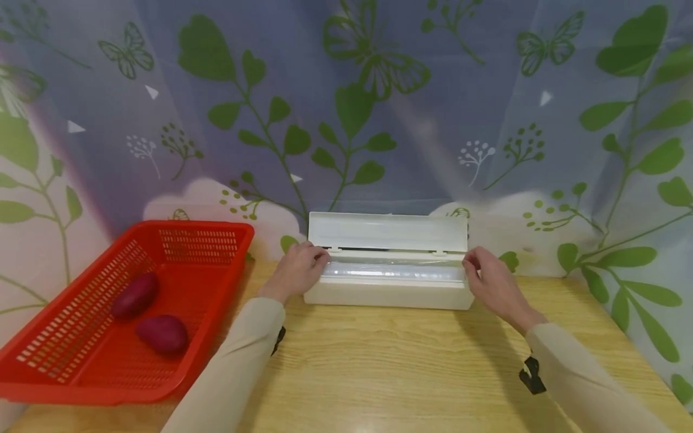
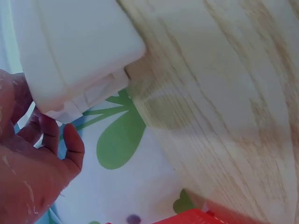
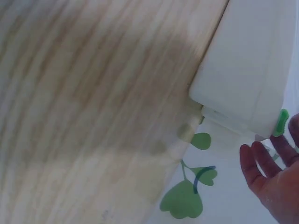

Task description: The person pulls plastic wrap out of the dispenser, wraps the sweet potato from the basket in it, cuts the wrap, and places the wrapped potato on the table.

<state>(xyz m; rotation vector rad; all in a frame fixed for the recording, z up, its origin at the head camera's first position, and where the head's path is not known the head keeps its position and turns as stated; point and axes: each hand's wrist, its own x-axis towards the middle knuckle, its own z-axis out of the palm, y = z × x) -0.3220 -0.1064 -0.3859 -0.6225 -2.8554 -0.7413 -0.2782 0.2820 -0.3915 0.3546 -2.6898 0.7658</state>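
Note:
A white cling film dispenser (image 1: 387, 294) sits at the back of the table with its lid (image 1: 387, 231) raised. Inside it lies a shiny roll of clear cling film (image 1: 392, 272). My left hand (image 1: 298, 270) grips the dispenser's left end with curled fingers; the left wrist view shows the hand (image 2: 32, 163) around that end's upper edge. At the opposite end my right hand (image 1: 495, 285) holds the upper right corner, thumb and fingertips close together. In the right wrist view a small green piece (image 3: 280, 122) shows beside the fingers. Whether either hand also pinches the film cannot be told.
A red plastic basket (image 1: 216, 325) stands on the left, holding two purple sweet potatoes (image 1: 162, 334). The wooden table (image 1: 379, 367) extends in front of the dispenser. A leaf-patterned curtain (image 1: 433, 150) hangs right behind it.

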